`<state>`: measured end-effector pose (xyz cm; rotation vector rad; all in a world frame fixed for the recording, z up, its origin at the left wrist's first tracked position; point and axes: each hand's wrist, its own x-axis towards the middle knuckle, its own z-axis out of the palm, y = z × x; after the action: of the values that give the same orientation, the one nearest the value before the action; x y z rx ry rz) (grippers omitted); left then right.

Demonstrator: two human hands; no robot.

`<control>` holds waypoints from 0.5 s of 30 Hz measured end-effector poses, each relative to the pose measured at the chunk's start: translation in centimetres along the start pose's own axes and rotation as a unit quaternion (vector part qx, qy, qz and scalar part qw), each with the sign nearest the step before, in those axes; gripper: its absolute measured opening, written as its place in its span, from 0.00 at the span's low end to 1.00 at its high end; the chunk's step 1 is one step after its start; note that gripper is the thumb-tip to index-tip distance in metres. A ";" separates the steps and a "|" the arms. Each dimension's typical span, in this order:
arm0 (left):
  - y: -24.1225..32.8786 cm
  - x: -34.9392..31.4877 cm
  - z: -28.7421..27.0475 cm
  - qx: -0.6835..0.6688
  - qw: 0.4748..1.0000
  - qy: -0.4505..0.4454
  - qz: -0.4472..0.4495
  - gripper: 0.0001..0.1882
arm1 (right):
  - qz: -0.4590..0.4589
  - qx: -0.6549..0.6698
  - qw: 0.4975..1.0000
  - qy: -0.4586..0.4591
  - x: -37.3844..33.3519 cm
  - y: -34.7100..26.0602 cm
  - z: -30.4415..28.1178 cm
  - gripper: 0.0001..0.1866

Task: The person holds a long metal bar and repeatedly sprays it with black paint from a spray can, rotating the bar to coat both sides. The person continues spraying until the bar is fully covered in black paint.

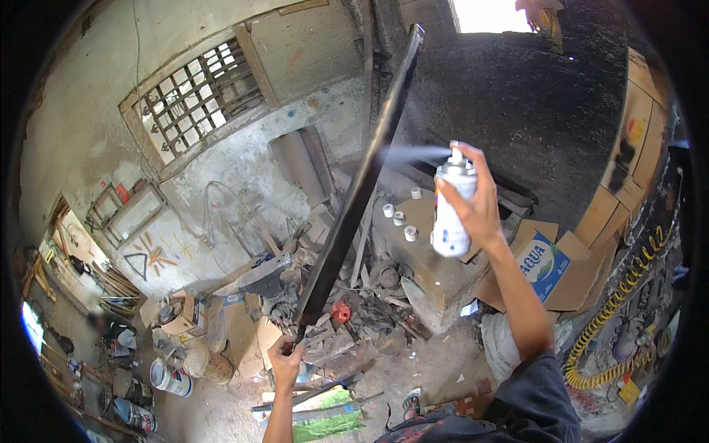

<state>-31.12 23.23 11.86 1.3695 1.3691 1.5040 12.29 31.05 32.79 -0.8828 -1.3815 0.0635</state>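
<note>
My left hand [285, 362] pinches the thin lower end of a long, flat black bar [356, 198], shaped like a blade. The bar tilts up and to the right, with its far tip high in the view. Wrapped round a white spray can [451, 230], my right hand [480, 207] has a finger on its nozzle. A pale mist [415, 153] shoots leftward from the nozzle onto the middle of the bar. A gap separates can and bar. Part of the bar looks brownish and shiny where the mist meets it.
Several small white cylinders [410, 233] stand on a block behind the can. An opened cardboard box [583, 258] and a coiled yellow hose [576, 373] are at right. Scrap [384, 277] is heaped beyond my left hand; a white bucket [171, 378] stands left.
</note>
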 end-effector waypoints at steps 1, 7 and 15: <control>-0.1 -0.4 -0.5 0.001 1.000 0.001 0.010 0.06 | -0.037 -0.022 0.999 0.019 1.3 0.2 -0.4 0.31; -0.7 -2.4 -3.2 0.017 1.000 0.004 -0.004 0.07 | -0.040 0.003 0.998 0.047 9.2 1.7 -3.3 0.30; -3.5 -5.3 -5.7 0.027 0.999 0.039 -0.022 0.07 | -0.039 -0.080 0.988 0.126 22.7 3.0 -9.3 0.41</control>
<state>-36.04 17.52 7.76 1.3173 1.4872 1.5167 27.12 40.31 50.32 -0.9352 -1.1945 -0.2158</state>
